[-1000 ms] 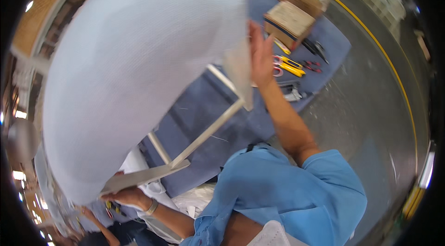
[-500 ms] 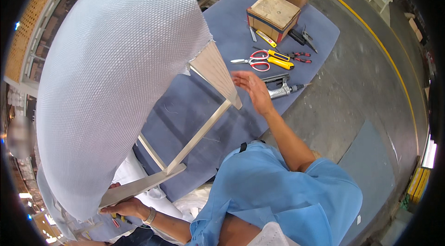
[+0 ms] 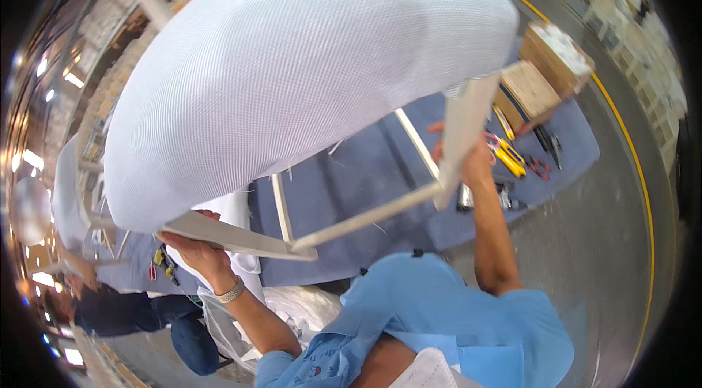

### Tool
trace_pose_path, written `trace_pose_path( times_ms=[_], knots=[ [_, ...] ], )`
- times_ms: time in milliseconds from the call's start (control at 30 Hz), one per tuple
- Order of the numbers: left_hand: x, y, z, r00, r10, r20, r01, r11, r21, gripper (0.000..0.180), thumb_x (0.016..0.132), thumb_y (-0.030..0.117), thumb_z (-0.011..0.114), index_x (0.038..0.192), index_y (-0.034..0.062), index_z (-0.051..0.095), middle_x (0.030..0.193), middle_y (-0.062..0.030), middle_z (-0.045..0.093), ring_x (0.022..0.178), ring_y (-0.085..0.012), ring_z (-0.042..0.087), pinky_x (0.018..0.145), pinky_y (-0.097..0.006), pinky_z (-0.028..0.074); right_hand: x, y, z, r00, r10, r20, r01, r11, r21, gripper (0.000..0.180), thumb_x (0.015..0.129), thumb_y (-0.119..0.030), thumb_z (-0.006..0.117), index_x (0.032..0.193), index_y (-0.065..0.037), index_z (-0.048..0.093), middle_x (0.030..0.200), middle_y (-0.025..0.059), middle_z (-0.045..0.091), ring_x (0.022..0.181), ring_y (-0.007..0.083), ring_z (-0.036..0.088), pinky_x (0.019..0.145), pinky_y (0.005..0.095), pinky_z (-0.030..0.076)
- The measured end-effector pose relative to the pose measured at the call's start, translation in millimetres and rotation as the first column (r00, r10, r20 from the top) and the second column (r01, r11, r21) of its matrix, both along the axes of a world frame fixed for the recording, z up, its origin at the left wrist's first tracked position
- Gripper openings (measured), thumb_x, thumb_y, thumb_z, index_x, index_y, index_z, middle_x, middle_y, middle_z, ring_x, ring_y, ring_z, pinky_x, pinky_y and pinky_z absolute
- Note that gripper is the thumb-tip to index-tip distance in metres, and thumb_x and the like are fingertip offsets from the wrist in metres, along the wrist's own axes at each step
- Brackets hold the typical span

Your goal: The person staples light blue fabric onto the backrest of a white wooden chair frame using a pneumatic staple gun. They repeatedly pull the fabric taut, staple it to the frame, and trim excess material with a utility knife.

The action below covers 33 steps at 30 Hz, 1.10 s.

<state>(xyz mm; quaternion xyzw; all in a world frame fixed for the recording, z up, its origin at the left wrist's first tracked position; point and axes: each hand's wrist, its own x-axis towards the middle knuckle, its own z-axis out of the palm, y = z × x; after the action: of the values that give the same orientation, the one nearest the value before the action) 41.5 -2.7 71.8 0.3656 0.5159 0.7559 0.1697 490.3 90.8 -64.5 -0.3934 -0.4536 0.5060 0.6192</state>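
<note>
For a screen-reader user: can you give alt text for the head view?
Both hands, left hand and right hand, hold up a white-framed chair wrapped in white mesh above a blue mat strewn with tools.

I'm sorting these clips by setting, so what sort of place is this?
Probably a furniture workshop or factory floor. Both hands, left hand and right hand, grip a mesh-wrapped white chair frame. Hand tools and cardboard boxes lie on a blue mat, and a yellow floor line marks the concrete.
</note>
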Motion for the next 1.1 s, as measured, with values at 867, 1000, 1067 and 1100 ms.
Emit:
trace_pose_path(
  times_ms=[867,1000,1067,1100],
  knots=[
    [-53.8,79.2,148.6,0.891,-0.131,-0.434,0.070,0.986,-0.153,0.061,0.093,0.056,0.068,0.109,-0.0018,0.057,0.071,-0.0064,0.060,0.055,-0.0131,0.063,0.051,-0.027,0.052,-137.2,162.9,469.1,0.069,-0.471,0.879,-0.730,0.577,0.366,0.082,0.102,-0.069,0.029,0.163,-0.018,0.013,0.167,0.0160,0.023,0.151,0.0368,0.028,0.124,0.0545,0.019],
    [-54.0,70.4,153.1,0.883,-0.071,-0.463,0.007,0.990,-0.138,0.058,0.094,0.056,0.067,0.105,0.0001,0.058,0.070,-0.0049,0.060,0.053,-0.0122,0.062,0.050,-0.026,0.051,-144.9,155.9,473.9,0.107,-0.699,0.707,-0.691,0.459,0.558,0.071,0.101,-0.067,0.044,0.155,-0.021,0.045,0.147,0.0090,0.058,0.126,0.0338,0.060,0.107,0.0458,0.047],
    [-56.3,75.6,150.1,0.899,-0.097,-0.427,0.046,0.991,-0.127,0.057,0.095,0.056,0.066,0.106,0.0002,0.058,0.070,-0.0049,0.060,0.054,-0.0122,0.062,0.050,-0.026,0.051,-147.7,131.3,507.6,0.166,-0.511,0.843,-0.678,0.562,0.474,0.067,0.101,-0.061,0.048,0.151,-0.017,0.048,0.141,0.0103,0.058,0.122,0.0290,0.058,0.106,0.0439,0.045],
    [-54.7,82.9,146.4,0.899,-0.148,-0.413,0.100,0.986,-0.136,0.057,0.095,0.055,0.066,0.106,0.0002,0.058,0.070,-0.0049,0.060,0.054,-0.0121,0.062,0.050,-0.026,0.051,-143.9,118.9,500.7,0.110,-0.523,0.845,-0.629,0.622,0.467,0.070,0.101,-0.063,0.043,0.153,-0.016,0.044,0.146,0.0121,0.052,0.128,0.0303,0.051,0.110,0.0458,0.039]
  ],
)
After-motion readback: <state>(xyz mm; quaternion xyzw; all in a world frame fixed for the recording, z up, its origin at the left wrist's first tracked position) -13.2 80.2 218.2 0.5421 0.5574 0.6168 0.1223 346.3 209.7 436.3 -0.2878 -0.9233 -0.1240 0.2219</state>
